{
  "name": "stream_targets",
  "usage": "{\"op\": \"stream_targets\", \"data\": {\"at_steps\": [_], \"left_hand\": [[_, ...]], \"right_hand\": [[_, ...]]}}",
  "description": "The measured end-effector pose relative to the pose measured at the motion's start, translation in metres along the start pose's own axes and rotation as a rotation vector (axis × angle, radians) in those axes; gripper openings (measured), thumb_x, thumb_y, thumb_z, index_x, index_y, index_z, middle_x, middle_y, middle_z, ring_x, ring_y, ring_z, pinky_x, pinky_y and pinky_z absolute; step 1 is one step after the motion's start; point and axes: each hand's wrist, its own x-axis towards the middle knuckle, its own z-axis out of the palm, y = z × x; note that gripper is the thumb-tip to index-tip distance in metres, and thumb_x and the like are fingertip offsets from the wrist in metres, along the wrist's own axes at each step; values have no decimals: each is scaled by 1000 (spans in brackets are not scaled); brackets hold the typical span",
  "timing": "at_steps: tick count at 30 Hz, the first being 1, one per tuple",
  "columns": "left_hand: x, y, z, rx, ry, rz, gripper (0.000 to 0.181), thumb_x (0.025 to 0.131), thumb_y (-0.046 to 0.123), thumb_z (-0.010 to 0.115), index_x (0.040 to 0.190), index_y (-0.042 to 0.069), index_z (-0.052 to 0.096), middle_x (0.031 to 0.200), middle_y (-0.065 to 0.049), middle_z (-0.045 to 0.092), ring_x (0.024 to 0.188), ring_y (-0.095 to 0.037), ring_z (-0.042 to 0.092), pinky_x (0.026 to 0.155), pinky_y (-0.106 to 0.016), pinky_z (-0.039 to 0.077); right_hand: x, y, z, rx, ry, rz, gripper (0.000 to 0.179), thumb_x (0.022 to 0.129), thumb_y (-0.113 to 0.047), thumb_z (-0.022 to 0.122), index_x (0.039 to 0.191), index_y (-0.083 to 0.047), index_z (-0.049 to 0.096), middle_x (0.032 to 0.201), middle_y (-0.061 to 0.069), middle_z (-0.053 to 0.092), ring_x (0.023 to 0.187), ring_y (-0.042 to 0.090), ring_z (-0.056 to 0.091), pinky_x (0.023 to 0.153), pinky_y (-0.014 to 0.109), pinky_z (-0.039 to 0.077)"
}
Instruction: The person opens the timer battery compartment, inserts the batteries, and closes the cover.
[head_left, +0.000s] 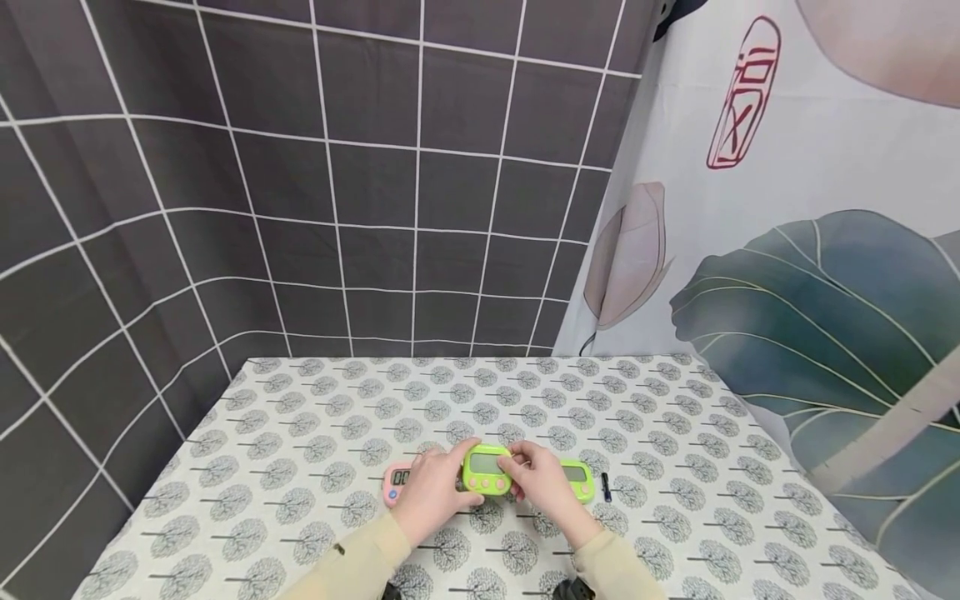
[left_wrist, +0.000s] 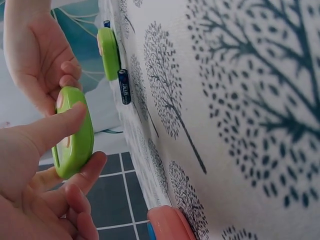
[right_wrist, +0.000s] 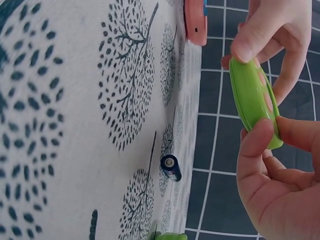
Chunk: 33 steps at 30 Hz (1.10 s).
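Observation:
Both hands hold a lime-green digital timer (head_left: 487, 470) with a grey display and pink buttons, lifted above the table. My left hand (head_left: 432, 493) grips its left side, thumb on the front edge and fingers around the other side, as the left wrist view shows. At its right edge my right hand (head_left: 545, 481) pinches it between thumb and fingers (right_wrist: 257, 142). A pink timer (head_left: 395, 481) lies on the cloth by the left hand, partly hidden. Beyond the right hand lies a second green timer (head_left: 578, 480). One dark blue battery (left_wrist: 124, 86) lies on the cloth near it.
A small dark, slender object (head_left: 606, 487) lies right of the second green timer. The table wears a white cloth (head_left: 360, 454) printed with grey trees. Behind it hangs a dark grid curtain (head_left: 375, 183), with a leaf-patterned white curtain (head_left: 675, 108) at the right.

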Motion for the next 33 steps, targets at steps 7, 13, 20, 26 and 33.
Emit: {"op": "stream_targets", "data": {"at_steps": [7,13,20,26,33], "left_hand": [[0,-3,-1,-122,-13,-79,71,75,44,75,134,13,52,81,6,64,79,-13,55,76,-39,45],[4,-7,-1,-188,0,-138,61,82,52,65,120,5,61,81,2,68,70,-9,58,67,-30,49],[4,-7,-7,-279,19,-236,49,89,58,52,86,13,70,58,6,57,49,-7,43,49,-21,38],[4,-7,-8,-293,28,-287,51,89,59,51,85,12,72,62,5,62,52,-9,48,52,-23,41],[4,-7,-9,-284,33,-307,54,87,62,52,82,12,72,70,5,63,60,-10,51,59,-27,41]], "right_hand": [[-1,0,1,26,9,-18,31,89,-16,64,108,8,57,81,8,59,55,11,52,46,25,48],[-2,1,2,30,19,-43,30,88,-17,65,107,6,58,83,7,60,57,13,54,47,24,48],[-6,-4,7,-17,98,-95,28,82,-20,72,99,1,64,82,4,63,63,10,56,51,22,51],[-11,-7,12,-76,162,-211,22,79,-15,74,94,0,66,78,1,63,62,5,55,56,19,51],[-13,-9,13,-115,200,-298,18,77,-9,75,91,-2,66,75,-2,62,58,1,51,52,18,49]]}}
